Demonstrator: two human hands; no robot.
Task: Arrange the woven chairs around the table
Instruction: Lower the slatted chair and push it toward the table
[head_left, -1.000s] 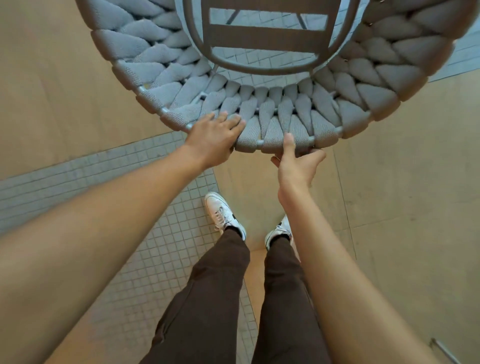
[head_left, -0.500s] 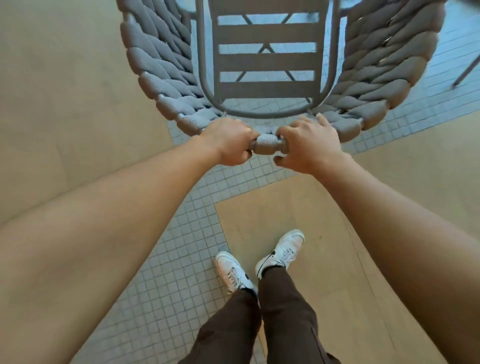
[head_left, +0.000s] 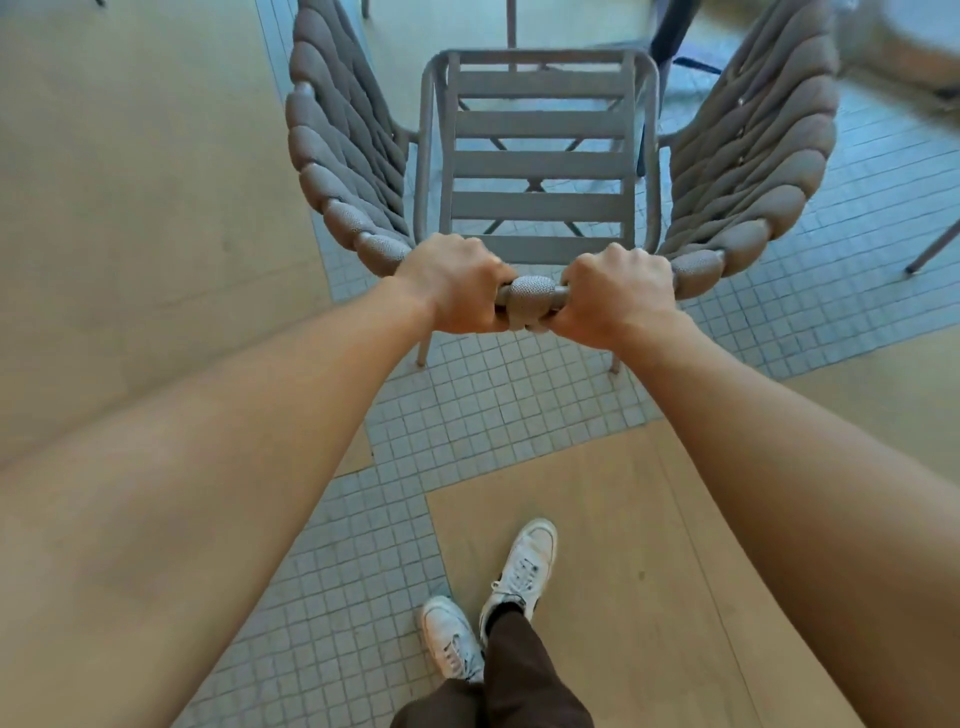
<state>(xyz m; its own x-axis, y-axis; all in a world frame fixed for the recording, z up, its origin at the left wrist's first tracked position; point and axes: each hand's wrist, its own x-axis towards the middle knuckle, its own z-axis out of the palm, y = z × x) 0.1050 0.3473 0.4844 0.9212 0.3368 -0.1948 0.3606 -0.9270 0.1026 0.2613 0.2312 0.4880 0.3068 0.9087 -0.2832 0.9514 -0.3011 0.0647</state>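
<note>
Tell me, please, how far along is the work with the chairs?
Done: nothing visibly finished; no chair is seen placed at a table. In hand: the left hand and right hand are both closed on the top rail of one chair, which stands on the tiled floor. Left: moving it to the table, not clearly in view, then the other chairs.

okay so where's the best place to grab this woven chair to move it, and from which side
Grip the top rail of the backrest, from behind the chair. The rail is a bare tube showing between the woven wraps, thin enough to close fingers around. Both the left hand and right hand already wrap it there, either side of centre, which probably keeps the chair balanced.
</note>
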